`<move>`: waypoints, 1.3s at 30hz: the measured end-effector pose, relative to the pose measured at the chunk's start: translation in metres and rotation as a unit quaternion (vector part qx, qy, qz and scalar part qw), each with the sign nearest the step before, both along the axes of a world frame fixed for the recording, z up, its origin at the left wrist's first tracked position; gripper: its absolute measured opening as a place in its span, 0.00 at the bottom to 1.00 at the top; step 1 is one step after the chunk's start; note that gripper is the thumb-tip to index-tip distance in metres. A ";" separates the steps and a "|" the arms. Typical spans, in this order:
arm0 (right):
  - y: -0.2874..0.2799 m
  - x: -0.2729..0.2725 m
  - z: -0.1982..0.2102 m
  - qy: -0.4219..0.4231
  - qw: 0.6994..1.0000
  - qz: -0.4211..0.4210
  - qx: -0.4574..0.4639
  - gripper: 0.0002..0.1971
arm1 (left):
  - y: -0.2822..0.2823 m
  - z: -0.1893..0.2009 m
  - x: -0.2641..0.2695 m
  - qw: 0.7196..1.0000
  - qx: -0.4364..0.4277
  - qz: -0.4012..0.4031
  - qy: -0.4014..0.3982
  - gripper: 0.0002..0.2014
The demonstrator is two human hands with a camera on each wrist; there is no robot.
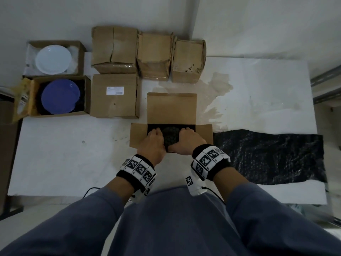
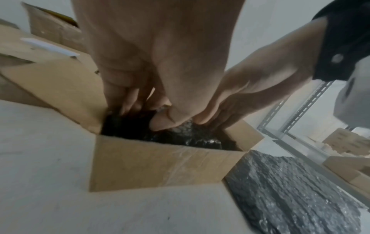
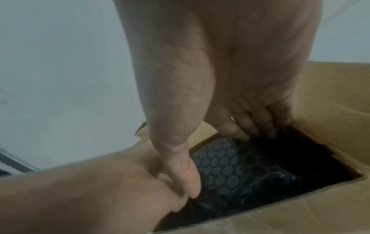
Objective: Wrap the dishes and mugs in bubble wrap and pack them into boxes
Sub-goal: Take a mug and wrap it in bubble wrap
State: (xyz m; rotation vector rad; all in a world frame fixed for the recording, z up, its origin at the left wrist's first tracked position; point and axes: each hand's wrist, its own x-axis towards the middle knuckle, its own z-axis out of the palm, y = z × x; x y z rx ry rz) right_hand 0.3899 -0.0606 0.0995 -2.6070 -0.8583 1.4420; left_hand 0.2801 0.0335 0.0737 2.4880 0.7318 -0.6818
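An open cardboard box (image 1: 171, 108) stands on the white table in front of me. Inside it sits a bundle wrapped in black bubble wrap (image 1: 170, 137). My left hand (image 1: 155, 137) grips the bundle's left side and my right hand (image 1: 186, 137) grips its right side. In the left wrist view the left hand (image 2: 144, 117) reaches down into the box (image 2: 152, 163), thumb on the bundle (image 2: 190, 139). In the right wrist view the right hand (image 3: 220, 161) spans the dotted wrap of the bundle (image 3: 240, 174), with its thumb near and its fingers far. What is inside the wrap is hidden.
A black bubble wrap sheet (image 1: 267, 156) lies on the table to the right of the box. At the far left, open boxes hold a white plate (image 1: 53, 59) and a blue plate (image 1: 60, 97). Several closed cardboard boxes (image 1: 114, 96) stand behind. A metal rack (image 1: 324, 84) is at the right.
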 end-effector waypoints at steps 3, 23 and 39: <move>0.007 -0.001 -0.007 0.039 0.998 -0.030 -0.032 0.50 | 0.005 -0.004 0.006 0.997 -0.052 0.013 0.057 0.38; -0.010 0.005 -0.024 0.188 0.964 -0.186 0.011 0.57 | 0.009 -0.015 0.008 0.913 -0.300 0.272 0.049 0.50; -0.092 -0.013 0.001 -0.237 0.905 -0.279 0.216 0.26 | 0.021 0.003 -0.078 0.862 0.003 0.396 -0.317 0.26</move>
